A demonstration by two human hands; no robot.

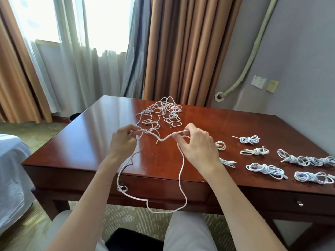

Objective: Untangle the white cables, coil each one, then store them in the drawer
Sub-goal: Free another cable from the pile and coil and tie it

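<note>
Item: white cable in hand [181, 171]. One stretch is drawn between both hands above the desk at centre frame; the remainder drops in a long loop over the front edge toward the lower centre, near the person's lap.

Left hand [123, 140]: centre frame, fingers curled, pinching the cable where it runs on into the tangle.

Right hand [197, 142]: just right of centre, thumb and forefinger pinching the cable near its end, other fingers spread.

Tangle of white cables [161, 111]: loose heap on the far middle of the desk, upper centre of the frame.

Coiled cables [266, 169]: several knotted bundles lying apart from one another on the desk's right side, right of frame; two are partly hidden behind the right hand.

Wooden desk [81, 142]: glossy red-brown top.

Drawer [163, 189]: in the desk front, lower centre, closed; the cable's loop hangs across it.

Curtains [181, 48]: brown, upper frame, behind the desk.
</note>
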